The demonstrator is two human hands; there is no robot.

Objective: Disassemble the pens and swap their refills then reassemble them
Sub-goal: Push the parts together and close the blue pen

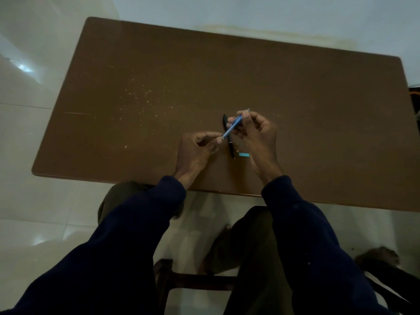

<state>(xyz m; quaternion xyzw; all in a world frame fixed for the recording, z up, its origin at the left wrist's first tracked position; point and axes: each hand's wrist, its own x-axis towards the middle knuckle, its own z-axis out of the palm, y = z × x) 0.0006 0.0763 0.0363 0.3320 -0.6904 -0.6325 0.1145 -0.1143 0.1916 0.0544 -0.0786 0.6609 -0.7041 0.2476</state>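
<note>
A blue pen is held slanted above the brown table, its upper end pointing up and to the right. My right hand grips its upper part. My left hand pinches its lower end between thumb and fingers. A black pen lies on the table under the blue one, running from far to near, partly hidden by my fingers. A small light-blue pen piece lies on the table just right of the black pen's near tip.
Pale specks dot the table's left middle. The table's near edge runs just above my knees, with white tiled floor around. A dark wooden stool bar shows below between my legs.
</note>
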